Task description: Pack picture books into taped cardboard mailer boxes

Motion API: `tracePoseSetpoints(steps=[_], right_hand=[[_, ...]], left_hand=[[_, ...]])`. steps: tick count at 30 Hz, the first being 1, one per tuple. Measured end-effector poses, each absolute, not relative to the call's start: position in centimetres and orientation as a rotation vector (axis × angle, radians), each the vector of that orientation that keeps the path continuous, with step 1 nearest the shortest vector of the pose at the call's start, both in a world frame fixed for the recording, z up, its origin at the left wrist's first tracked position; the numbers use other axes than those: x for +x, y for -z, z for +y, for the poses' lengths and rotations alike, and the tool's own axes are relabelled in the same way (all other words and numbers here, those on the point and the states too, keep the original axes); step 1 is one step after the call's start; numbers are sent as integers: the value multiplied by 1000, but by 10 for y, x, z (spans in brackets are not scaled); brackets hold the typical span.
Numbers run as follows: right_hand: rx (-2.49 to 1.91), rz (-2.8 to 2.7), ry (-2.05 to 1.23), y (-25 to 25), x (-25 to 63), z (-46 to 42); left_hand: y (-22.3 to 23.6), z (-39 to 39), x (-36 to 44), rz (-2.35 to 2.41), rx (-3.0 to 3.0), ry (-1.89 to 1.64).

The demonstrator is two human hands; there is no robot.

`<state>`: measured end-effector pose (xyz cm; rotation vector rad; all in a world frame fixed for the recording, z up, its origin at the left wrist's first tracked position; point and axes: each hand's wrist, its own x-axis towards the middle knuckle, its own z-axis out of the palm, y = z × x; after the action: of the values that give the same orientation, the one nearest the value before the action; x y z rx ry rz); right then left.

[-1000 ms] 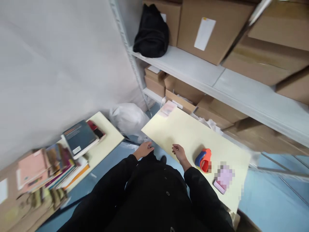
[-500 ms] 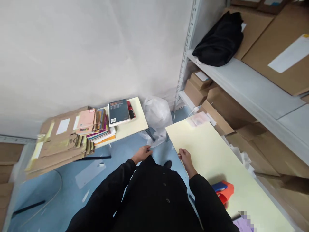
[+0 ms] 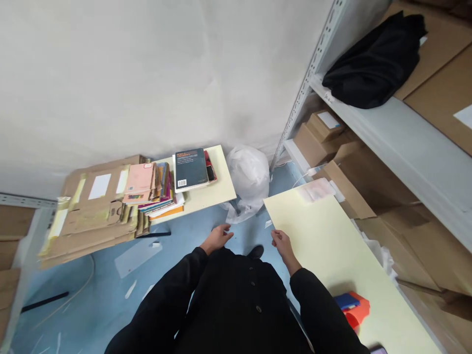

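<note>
Your left hand (image 3: 217,239) hung over the blue floor (image 3: 110,295), fingers loosely bent, thumb apart, with nothing visible in it. Your right hand (image 3: 282,244) curled at the left edge of the right table (image 3: 324,231); whether it pinched or touched anything, you could not tell. Beyond both hands, the white plastic bag (image 3: 249,172) sat between that table and the left one (image 3: 223,182). It looked light, soft and slippery, best gripped by its loose near end.

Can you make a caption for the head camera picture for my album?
Left hand above blue floor, right hand by a pale table, books and a white bag beyond.
</note>
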<state>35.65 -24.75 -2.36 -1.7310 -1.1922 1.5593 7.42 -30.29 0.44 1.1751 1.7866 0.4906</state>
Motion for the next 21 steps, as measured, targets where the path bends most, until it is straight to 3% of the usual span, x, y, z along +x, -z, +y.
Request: tracePoseSetpoints(steps=[6, 12, 18, 21], right_hand=[[-1588, -1452, -1571, 12, 267, -235], [-1298, -1704, -1754, -12, 100, -241], [-915, -2133, -1891, -37, -65, -285], [-686, -2444, -1782, -50, -132, -305]], left_hand=[[-2, -314, 11, 1804, 1173, -636], [-15, -360, -109, 1911, 1071, -891], [-11, -441, -239, 2213, 515, -1228], [-3, -475, -288, 2266, 181, -1350]])
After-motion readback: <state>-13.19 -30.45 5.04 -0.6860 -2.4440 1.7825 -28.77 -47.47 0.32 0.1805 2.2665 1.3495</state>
